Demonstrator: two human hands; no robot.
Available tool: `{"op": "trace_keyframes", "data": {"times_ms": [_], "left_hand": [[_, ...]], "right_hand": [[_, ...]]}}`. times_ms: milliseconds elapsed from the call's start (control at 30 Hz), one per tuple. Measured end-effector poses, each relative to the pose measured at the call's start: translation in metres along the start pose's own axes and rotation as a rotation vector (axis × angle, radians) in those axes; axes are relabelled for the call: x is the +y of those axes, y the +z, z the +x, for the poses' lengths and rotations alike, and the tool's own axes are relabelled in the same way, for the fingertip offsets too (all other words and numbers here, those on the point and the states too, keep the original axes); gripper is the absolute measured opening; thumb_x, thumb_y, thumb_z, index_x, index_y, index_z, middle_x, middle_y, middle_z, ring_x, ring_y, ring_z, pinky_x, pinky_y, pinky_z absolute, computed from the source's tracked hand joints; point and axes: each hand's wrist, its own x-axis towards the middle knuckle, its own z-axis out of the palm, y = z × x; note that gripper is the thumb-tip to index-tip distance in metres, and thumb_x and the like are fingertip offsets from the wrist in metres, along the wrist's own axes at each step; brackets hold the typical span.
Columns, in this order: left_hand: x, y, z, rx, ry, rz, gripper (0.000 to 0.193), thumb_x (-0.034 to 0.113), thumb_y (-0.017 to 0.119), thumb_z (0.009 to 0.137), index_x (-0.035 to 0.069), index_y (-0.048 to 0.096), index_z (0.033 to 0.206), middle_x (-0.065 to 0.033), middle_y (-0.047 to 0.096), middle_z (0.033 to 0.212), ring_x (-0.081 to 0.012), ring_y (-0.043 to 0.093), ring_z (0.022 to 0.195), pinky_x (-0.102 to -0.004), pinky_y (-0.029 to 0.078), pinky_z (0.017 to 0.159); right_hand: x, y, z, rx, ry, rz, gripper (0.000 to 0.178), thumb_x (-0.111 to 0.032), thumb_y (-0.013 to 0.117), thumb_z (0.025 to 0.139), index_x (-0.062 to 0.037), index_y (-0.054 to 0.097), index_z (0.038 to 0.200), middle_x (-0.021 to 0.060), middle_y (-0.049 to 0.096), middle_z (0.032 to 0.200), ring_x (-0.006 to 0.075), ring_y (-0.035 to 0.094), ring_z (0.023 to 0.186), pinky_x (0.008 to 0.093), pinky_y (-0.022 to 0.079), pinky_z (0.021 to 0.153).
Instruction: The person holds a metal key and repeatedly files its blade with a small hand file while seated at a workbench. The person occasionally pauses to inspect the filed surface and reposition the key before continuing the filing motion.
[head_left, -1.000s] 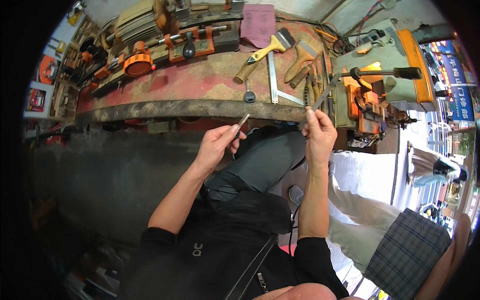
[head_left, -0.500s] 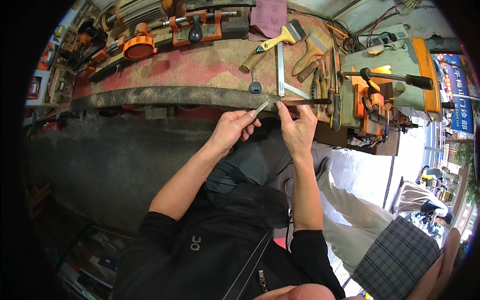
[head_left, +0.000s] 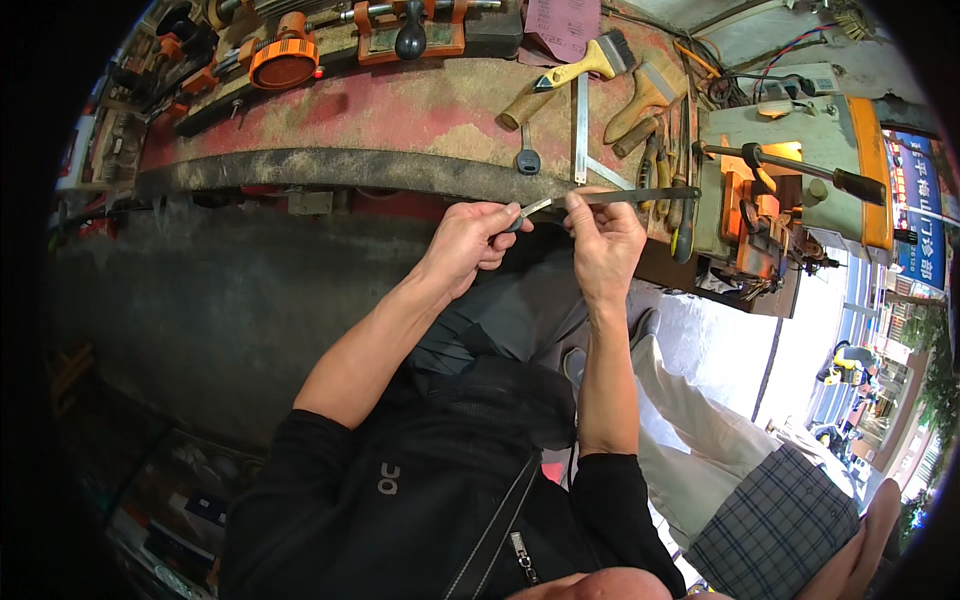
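Observation:
My left hand (head_left: 470, 245) pinches a key (head_left: 537, 208) by its dark head, with the pale metal blade pointing right. In my right hand (head_left: 607, 245), thumb and fingers grip a dark flat file (head_left: 655, 195) that extends to the right. The file's near end is at the key's blade; whether they touch I cannot tell. Both hands are just in front of the workbench edge. Another key (head_left: 528, 160) with a dark head lies on the bench beyond them, beside a metal square (head_left: 581, 130).
The bench (head_left: 400, 115) is dusty and red. On it lie a yellow-handled brush (head_left: 570, 73), a wooden brush (head_left: 632, 115) and pliers (head_left: 650, 170). A key-cutting machine (head_left: 800, 150) stands at right, with another (head_left: 410, 38) at the far side. A person in pale trousers (head_left: 690, 420) is at my right.
The file has turned to show more of its flat face, and its far end has swung up and right. The key's dark head now shows below my left fingers. The whole view has shifted slightly.

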Motion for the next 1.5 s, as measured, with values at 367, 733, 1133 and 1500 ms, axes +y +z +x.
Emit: {"op": "trace_keyframes", "data": {"times_ms": [367,733,1133,1500], "left_hand": [[0.003,0.001,0.001,0.011,-0.037,-0.064,0.030,0.021,0.057,0.106,-0.006,0.069,0.101,0.0041,0.046,0.064,-0.0023,0.031,0.048,-0.0204,0.024,0.044],[0.005,0.000,0.002,0.008,-0.013,-0.058,0.028,0.019,0.056,0.106,-0.006,0.068,0.103,0.0032,0.048,0.066,-0.0019,0.030,0.048,-0.0215,0.022,0.044],[-0.010,-0.001,0.003,-0.003,0.099,0.084,0.027,0.021,0.058,0.106,-0.004,0.070,0.107,0.0035,0.052,0.068,-0.0020,0.035,0.053,-0.0201,0.027,0.048],[-0.022,-0.001,0.007,0.109,0.395,0.597,0.023,0.018,0.060,0.103,-0.002,0.070,0.099,0.0031,0.055,0.068,-0.0053,0.045,0.062,-0.0260,0.038,0.056]], "right_hand": [[0.004,-0.003,0.012,-0.152,-0.121,-0.238,0.008,-0.004,0.073,0.094,0.0018,0.072,0.099,0.0025,0.069,0.078,0.0063,0.060,0.066,0.0217,0.047,0.058],[-0.007,0.000,0.011,-0.250,0.052,-0.110,0.007,-0.004,0.073,0.093,0.0017,0.071,0.097,0.0017,0.068,0.078,0.0054,0.059,0.065,0.0208,0.045,0.056],[-0.002,-0.012,0.017,0.043,-0.025,-0.059,0.007,-0.001,0.071,0.094,0.0037,0.068,0.097,0.0034,0.068,0.077,0.0069,0.062,0.066,0.0209,0.050,0.060],[0.002,0.003,0.024,0.094,-0.140,-0.350,0.006,-0.002,0.072,0.090,0.0029,0.068,0.090,0.0098,0.070,0.076,0.0149,0.068,0.066,0.0285,0.053,0.059]]}}
